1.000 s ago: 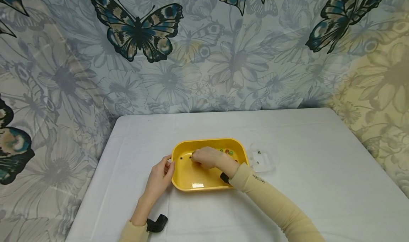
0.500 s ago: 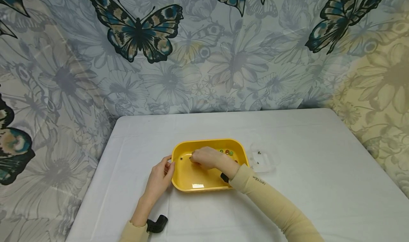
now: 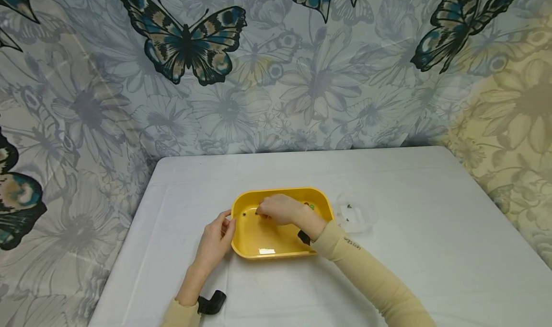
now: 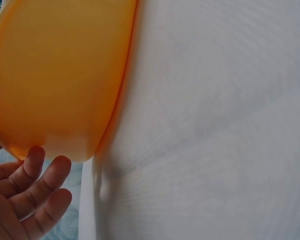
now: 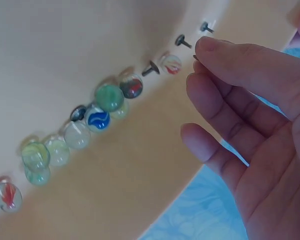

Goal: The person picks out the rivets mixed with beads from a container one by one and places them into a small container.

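A yellow tray lies on the white table. My left hand holds its left end, thumb and index finger at the rim; the other fingers are loosely bent below it in the left wrist view. Inside the tray, my right hand pinches a small dark thumbtack between thumb and index finger, mostly hidden by the fingertips. Just beyond them lie metal tacks, one tack nearest and another tack farther off. Several glass marbles line the tray's far wall, with more tacks among them.
To the right of the tray stands a clear plastic container, with small dark tacks seen in it. Behind the white-covered table hangs a butterfly-patterned cloth.
My right hand has shifted slightly toward the tray's far wall, now covering more of the marbles. My left hand stays at the rim and the tray keeps its place.
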Tool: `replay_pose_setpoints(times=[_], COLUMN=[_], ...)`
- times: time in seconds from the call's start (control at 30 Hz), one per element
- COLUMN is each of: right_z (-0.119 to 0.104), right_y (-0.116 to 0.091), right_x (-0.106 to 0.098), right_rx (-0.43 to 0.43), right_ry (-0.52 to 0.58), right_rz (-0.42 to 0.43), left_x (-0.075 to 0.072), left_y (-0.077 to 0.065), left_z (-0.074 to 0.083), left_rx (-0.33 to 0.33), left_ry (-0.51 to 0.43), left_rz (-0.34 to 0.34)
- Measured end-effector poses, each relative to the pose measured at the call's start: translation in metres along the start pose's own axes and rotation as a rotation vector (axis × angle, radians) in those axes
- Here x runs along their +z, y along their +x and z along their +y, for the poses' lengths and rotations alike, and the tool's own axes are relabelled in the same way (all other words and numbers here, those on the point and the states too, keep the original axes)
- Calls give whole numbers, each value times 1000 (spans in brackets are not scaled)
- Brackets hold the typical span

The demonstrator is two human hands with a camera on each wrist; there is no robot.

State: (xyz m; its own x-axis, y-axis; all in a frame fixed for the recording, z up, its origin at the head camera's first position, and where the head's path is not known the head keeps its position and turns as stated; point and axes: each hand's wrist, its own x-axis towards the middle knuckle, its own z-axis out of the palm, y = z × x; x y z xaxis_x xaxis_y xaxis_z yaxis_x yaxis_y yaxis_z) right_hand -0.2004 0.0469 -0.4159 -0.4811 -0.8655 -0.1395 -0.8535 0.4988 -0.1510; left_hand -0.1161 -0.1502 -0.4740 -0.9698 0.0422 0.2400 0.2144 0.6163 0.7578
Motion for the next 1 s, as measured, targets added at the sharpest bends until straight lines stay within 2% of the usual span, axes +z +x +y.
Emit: replay_pose_setpoints(times=[0.43, 0.77, 1.0], right_z=[0, 2, 7], right_y=[-9, -20, -28], right_x=[-13, -23, -25], right_rx=[-36, 14, 18], right_ry=[14, 46, 25], right_rz=[73, 98, 137], left_x=[0, 0, 0], left_y=[0, 0, 0], left_z=[0, 0, -1], left_rx=[16, 28, 35], left_ry=[5, 4, 4], left_rz=[0, 7, 13])
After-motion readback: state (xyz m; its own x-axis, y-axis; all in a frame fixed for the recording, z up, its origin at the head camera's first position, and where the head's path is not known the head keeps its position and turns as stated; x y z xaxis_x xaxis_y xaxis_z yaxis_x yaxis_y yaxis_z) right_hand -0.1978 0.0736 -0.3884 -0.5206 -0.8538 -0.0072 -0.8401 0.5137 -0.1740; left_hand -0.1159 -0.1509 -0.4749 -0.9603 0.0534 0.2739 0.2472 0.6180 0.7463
